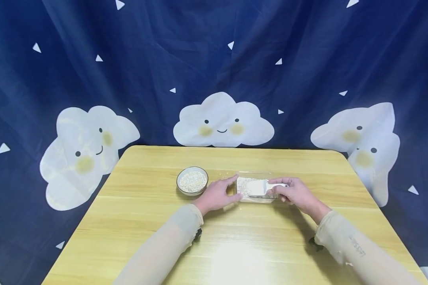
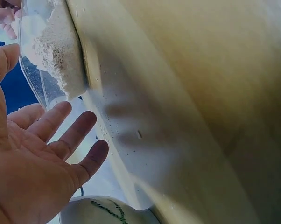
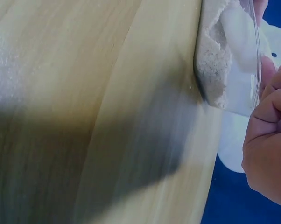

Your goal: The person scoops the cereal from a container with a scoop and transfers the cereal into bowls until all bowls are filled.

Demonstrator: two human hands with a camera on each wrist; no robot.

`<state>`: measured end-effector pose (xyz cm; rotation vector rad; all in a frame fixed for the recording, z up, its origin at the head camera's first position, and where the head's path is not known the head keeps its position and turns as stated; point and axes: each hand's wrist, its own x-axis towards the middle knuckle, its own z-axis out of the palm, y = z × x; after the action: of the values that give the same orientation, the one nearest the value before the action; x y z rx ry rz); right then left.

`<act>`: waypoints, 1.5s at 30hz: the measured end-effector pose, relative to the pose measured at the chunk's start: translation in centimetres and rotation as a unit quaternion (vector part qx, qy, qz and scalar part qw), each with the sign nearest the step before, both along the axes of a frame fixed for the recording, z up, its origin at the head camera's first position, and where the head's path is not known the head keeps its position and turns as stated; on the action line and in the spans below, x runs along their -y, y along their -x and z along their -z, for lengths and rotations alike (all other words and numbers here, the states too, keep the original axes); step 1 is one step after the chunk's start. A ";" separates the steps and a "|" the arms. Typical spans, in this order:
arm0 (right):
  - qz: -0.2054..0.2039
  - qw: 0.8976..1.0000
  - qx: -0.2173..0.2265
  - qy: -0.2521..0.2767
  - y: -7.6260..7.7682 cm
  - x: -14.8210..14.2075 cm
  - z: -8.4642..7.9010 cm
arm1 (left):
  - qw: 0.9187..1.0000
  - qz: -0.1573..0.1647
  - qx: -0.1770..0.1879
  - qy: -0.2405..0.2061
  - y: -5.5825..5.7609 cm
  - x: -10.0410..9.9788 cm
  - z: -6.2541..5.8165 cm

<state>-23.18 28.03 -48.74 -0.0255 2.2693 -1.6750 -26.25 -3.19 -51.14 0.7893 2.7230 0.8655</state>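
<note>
A clear rectangular container (image 1: 257, 200) holds pale, oat-like flakes (image 2: 61, 51) heaped against its lower wall. My right hand (image 1: 297, 194) pinches the handle of a white scoop (image 1: 256, 187), whose head lies over the flakes inside the container. At the container's left end is my left hand (image 1: 218, 194), with thumb and fingers spread and fingertips right at the wall. Its fingers look straight and loose in the left wrist view. A dark-rimmed white bowl (image 1: 192, 194) filled with similar flakes stands just left of that hand.
The light wooden table (image 1: 135, 233) carries a few stray flakes behind and beside the container. Past its far edge hangs a dark blue curtain (image 1: 157, 47) printed with smiling clouds and white triangles.
</note>
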 end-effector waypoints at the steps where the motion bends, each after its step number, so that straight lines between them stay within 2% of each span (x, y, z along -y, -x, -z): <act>1: 0.003 1.000 0.002 0.008 0.0 -0.1 0.1 | 1.000 0.001 0.001 -0.002 0.0 0.0 0.0; 8: 0.008 0.995 0.012 0.100 -0.4 -1.4 1.1 | 1.000 0.001 0.006 -0.002 -0.5 0.0 -0.4; 12: 0.020 0.979 0.019 0.200 -0.8 -2.4 1.5 | 1.000 0.003 0.004 -0.002 -0.6 0.0 -0.6; 16: 0.013 0.950 0.017 0.312 -1.1 -3.4 1.5 | 1.000 0.003 -0.001 0.002 -0.5 0.0 -0.6; 18: -0.003 0.931 0.013 0.365 -1.2 -3.8 1.6 | 1.000 0.002 -0.001 0.002 -0.5 0.0 -0.5; 20: -0.028 0.908 0.014 0.418 -1.1 -3.9 1.7 | 1.000 0.002 0.000 0.001 -0.6 0.1 -0.5; 23: -0.063 0.881 0.023 0.469 -0.9 -3.7 1.8 | 1.000 0.000 -0.001 0.002 -0.6 0.1 -0.5; 25: -0.076 0.873 0.027 0.481 -0.8 -3.4 1.9 | 1.000 -0.001 -0.001 0.001 -0.6 0.1 -0.6; 31: -0.063 0.887 0.027 0.457 -0.6 -2.9 2.0 | 1.000 0.001 0.001 -0.002 -0.9 -0.1 -0.8; 36: -0.054 0.902 0.024 0.427 -0.5 -2.7 1.8 | 0.999 -0.002 -0.009 -0.046 -2.0 1.0 -1.9; 39: -0.044 0.913 0.021 0.405 -0.4 -2.6 1.5 | 0.997 -0.010 -0.046 -0.067 -2.9 2.7 -3.0; 41: -0.039 0.920 0.016 0.391 -0.3 -2.5 1.1 | 0.993 -0.024 -0.089 -0.074 -3.2 4.4 -3.6; 45: -0.033 0.930 0.005 0.365 0.1 -2.1 0.2 | 0.981 -0.090 -0.159 -0.058 -2.8 8.6 -3.9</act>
<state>-23.30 30.12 -48.96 -0.2562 1.4880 -2.3602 -23.47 -11.82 -47.21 0.7721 3.0871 1.0231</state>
